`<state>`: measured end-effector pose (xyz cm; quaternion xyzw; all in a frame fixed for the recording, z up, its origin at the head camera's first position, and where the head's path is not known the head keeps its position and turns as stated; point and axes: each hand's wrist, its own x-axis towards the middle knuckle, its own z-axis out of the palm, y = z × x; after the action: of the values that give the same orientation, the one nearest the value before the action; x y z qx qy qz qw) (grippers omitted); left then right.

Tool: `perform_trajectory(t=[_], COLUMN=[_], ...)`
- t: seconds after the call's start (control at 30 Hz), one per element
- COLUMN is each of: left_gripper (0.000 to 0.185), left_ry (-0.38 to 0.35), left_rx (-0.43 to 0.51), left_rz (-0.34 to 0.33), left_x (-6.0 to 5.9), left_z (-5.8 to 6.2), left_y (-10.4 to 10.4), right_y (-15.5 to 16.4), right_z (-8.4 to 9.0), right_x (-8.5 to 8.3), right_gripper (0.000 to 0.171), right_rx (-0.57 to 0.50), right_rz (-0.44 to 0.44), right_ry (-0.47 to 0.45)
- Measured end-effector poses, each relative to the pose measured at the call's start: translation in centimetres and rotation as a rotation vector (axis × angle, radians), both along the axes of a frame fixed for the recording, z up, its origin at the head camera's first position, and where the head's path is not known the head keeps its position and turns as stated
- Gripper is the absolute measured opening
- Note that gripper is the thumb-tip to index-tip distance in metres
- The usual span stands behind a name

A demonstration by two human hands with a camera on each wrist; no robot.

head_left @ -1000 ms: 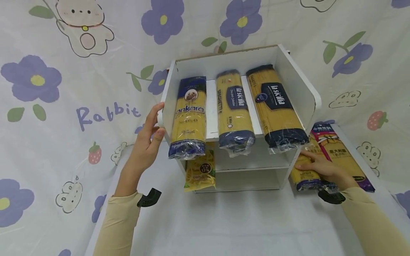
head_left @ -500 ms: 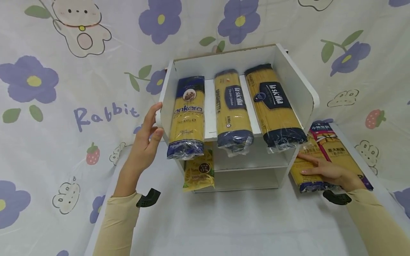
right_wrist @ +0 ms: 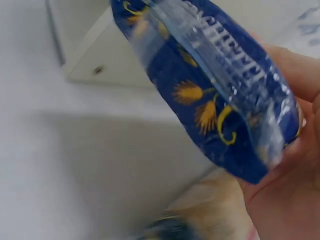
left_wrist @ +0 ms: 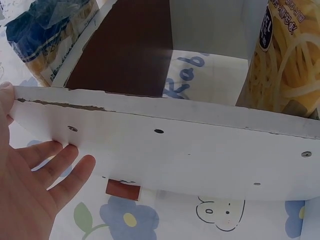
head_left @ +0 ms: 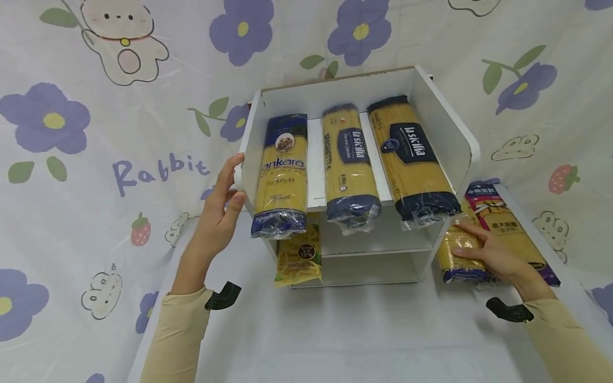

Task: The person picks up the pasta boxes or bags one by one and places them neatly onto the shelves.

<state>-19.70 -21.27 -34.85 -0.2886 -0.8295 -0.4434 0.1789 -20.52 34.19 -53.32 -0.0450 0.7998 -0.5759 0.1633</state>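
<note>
A white wooden shelf stands on the cloth-covered table. My left hand rests flat on its left side panel, fingers straight and thumb at the front edge. Three long spaghetti packs lie on the top board: an Ankara pack and two La Sicilia packs. To the right of the shelf, my right hand grips the blue near end of another spaghetti pack. In the right wrist view that pack sits raised off the table in my right hand.
A small yellow pasta bag leans in the shelf's lower left compartment. A pack with a red and purple label lies on the table beside the held one. A floral cloth covers the table and the wall behind.
My right hand went from lying flat on the spaghetti pack to gripping its near end, and the pack shifted slightly. The left hand stays on the shelf's side.
</note>
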Motion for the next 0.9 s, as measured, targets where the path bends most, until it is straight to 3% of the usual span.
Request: perform_trajectory(t=[0.43,0.63,0.73,0.9], left_gripper=[0.066,0.066,0.064,0.061], left_ry=[-0.002,0.001,-0.009,-0.031], left_rx=[-0.006,-0.014,-0.009,0.006], left_rz=[0.011,0.014,0.009,0.008], left_x=[0.1,0.0,0.0,0.1], left_z=[0.1,0.1,0.1,0.0], left_y=[0.2,0.2,0.2,0.0], right_y=[0.9,0.4,0.1,-0.9], right_z=[9.3,12.8,14.0,15.7], right_x=[1.7,3.6,4.6,5.9], right_gripper=[0.076,0.074,0.074,0.073], right_rx=[-0.254,0.002,-0.049,-0.112], right_rz=[-0.107,-0.204,-0.231,-0.197], right_ry=[0.377,0.514,0.557,0.693])
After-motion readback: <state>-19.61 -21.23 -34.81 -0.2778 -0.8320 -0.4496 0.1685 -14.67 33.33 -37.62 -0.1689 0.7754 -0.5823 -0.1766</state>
